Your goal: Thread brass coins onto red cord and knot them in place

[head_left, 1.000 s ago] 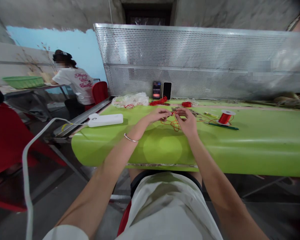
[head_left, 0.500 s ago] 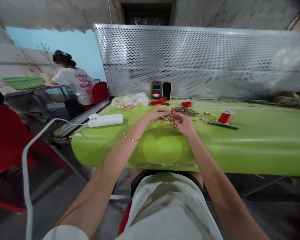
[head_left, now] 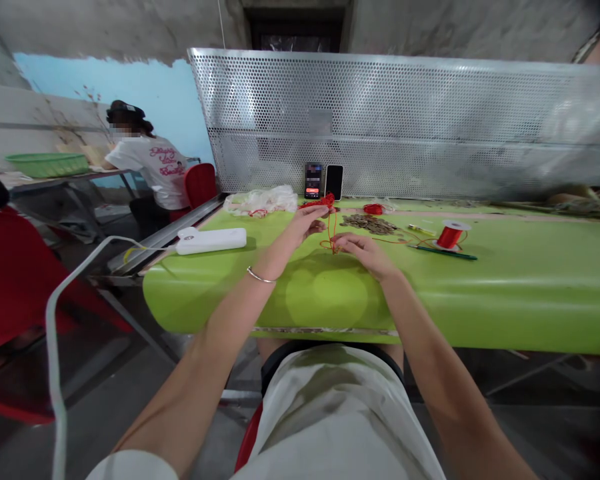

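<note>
A thin red cord (head_left: 331,230) hangs in a narrow loop between my two hands over the green tabletop. My left hand (head_left: 307,224) is at the cord's upper end, fingertips closed on it. Lower and to the right, my right hand (head_left: 364,251) pinches the cord's lower part, where it makes a small loop. Just beyond my left fingers lies a bundle of red cord (head_left: 325,200). Behind my right hand is a pile of bronze-coloured coin-like discs (head_left: 369,225). A spool of red cord (head_left: 450,236) stands further right.
A dark green pen-like stick (head_left: 445,252) lies by the spool, with a yellow lighter-like item (head_left: 421,230) behind it. Two phones (head_left: 334,181) lean against the perforated metal panel (head_left: 405,127). A white power strip (head_left: 211,241) and plastic bag (head_left: 263,200) lie left. Another person (head_left: 155,167) sits far left.
My hands have moved apart: the left went slightly up and left, the right slightly down. The cord now stretches between them, and the coin-like pile is more exposed.
</note>
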The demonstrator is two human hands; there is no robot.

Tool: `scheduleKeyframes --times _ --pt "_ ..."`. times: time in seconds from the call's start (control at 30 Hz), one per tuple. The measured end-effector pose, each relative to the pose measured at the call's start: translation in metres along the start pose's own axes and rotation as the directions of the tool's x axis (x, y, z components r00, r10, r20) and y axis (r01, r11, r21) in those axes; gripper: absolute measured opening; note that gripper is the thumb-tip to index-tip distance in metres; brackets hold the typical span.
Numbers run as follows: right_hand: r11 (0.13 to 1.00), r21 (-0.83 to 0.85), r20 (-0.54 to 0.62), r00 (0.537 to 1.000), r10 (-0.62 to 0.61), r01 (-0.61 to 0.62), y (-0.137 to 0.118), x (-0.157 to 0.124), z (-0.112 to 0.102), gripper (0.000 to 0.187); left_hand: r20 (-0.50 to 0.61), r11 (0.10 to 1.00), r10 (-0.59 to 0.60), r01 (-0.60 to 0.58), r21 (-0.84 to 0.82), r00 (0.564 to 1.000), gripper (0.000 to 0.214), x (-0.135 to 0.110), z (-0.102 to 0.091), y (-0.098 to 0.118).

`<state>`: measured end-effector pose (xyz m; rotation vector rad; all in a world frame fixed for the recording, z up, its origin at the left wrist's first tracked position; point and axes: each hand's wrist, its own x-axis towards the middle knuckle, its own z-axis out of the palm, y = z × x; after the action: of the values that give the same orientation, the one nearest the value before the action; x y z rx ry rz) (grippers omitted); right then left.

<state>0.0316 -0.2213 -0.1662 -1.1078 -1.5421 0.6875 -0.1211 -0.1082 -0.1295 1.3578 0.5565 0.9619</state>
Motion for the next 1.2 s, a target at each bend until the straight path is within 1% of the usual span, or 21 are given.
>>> scheduleKeyframes --times 0.1,0.17,0.3,0.4,0.5,0.57,0.63,0.7,0.83,0.93,1.0,1.07,1.1,1.13,1.17,1.2 --pt "1.0 -0.012 0.05 0.999 -0.023 0.023 -0.005 -0.002 0.001 0.032 -0.06 1.0 0.011 -0.009 0.024 0.998 0.01 0.002 0.0 0.0" --pt "1.0 -0.005 0.029 0.999 -0.027 0.027 -0.006 -0.002 0.001 0.03 -0.068 0.999 0.02 -0.018 0.037 0.997 0.01 0.002 0.0 0.0" --pt "0.997 0.012 -0.059 0.996 -0.074 0.075 -0.006 -0.001 0.003 0.031 0.036 0.996 0.042 -0.045 0.079 0.998 0.012 0.0 0.001 -0.002" --pt "0.992 0.063 -0.041 0.993 -0.111 0.113 -0.008 -0.002 0.003 0.033 0.05 0.993 0.044 -0.049 0.107 0.998 0.013 -0.002 0.001 -0.003" --pt "0.975 0.191 0.013 0.993 -0.115 0.111 -0.01 -0.005 0.003 0.036 0.018 0.991 0.06 -0.062 0.116 0.998 0.014 -0.003 0.001 -0.003" --pt "0.964 0.248 0.023 0.994 -0.106 0.097 -0.011 -0.006 0.001 0.039 -0.004 0.992 0.072 -0.071 0.106 0.997 0.014 -0.002 0.0 -0.003" --pt "0.962 0.257 -0.015 0.996 -0.093 0.093 -0.011 -0.006 -0.002 0.04 -0.046 0.993 0.079 -0.074 0.09 0.996 0.011 0.0 -0.001 -0.003" --pt "0.958 0.266 -0.089 0.992 -0.086 0.107 -0.009 -0.005 -0.01 0.037 -0.113 0.994 0.074 -0.065 0.083 0.991 0.008 0.001 -0.002 -0.002" --pt "0.953 0.26 -0.225 0.969 -0.098 0.157 -0.003 -0.008 -0.036 0.034 -0.252 0.997 0.037 -0.019 0.075 0.967 0.009 0.002 -0.002 0.001" --pt "0.962 0.201 -0.326 0.938 -0.113 0.186 0.002 -0.017 -0.065 0.038 -0.328 0.998 0.029 -0.011 0.056 0.944 0.01 0.003 -0.003 0.003" --pt "0.949 0.23 -0.4 0.91 -0.111 0.217 0.007 -0.019 -0.088 0.035 -0.363 0.998 0.033 -0.009 0.068 0.931 0.012 0.004 -0.005 0.003" --pt "0.929 0.296 -0.454 0.888 -0.069 0.223 0.012 -0.015 -0.113 0.029 -0.359 0.995 0.043 -0.009 0.096 0.932 0.013 0.005 -0.006 0.002" --pt "0.931 0.305 -0.478 0.877 -0.034 0.202 0.015 -0.01 -0.125 0.027 -0.337 0.995 0.042 -0.009 0.098 0.94 0.012 0.006 -0.007 0.001" --pt "0.947 0.282 -0.486 0.874 0.003 0.153 0.018 -0.004 -0.136 0.025 -0.307 0.996 0.033 -0.006 0.089 0.951 0.011 0.006 -0.007 0.0" --pt "0.973 0.209 -0.501 0.865 0.018 0.101 0.021 0.003 -0.146 0.022 -0.269 0.998 0.019 0.0 0.07 0.963 0.009 0.006 -0.007 -0.001" --pt "0.995 0.085 -0.509 0.86 0.006 0.043 0.024 0.01 -0.154 0.021 -0.235 0.999 0.004 0.008 0.047 0.972 0.007 0.005 -0.006 -0.001"
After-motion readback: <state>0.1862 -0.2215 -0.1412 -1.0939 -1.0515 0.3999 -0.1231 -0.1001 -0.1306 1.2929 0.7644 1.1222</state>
